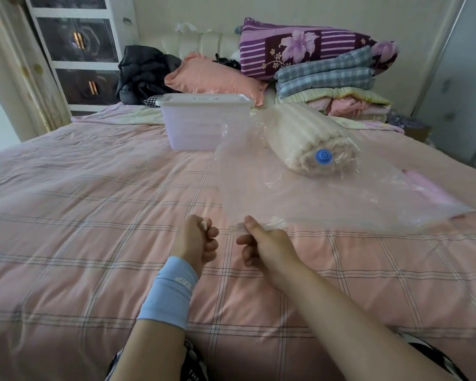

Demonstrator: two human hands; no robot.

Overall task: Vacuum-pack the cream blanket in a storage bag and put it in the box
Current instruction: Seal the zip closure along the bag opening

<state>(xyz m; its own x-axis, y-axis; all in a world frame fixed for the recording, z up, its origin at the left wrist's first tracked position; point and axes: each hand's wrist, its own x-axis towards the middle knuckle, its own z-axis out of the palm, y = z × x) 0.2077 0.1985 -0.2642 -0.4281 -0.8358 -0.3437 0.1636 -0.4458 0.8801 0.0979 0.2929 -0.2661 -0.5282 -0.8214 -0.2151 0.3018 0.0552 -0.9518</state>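
The rolled cream blanket [305,138] lies inside the clear storage bag [300,199], just right of the box [201,125] and well beyond the 2 hands; nearer than the box, the right hand [264,243] pinches the bag's zip edge at its corner; just left of it, the left hand [197,240], fingers curled, pinches a small white clip [204,224].

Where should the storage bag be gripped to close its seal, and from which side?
Pinch the flat zip strip at its near-left end, coming from the near side, as the right hand does. The storage bag lies flat there; the rolled cream blanket bulks up the far end. The left hand holds a small white clip.
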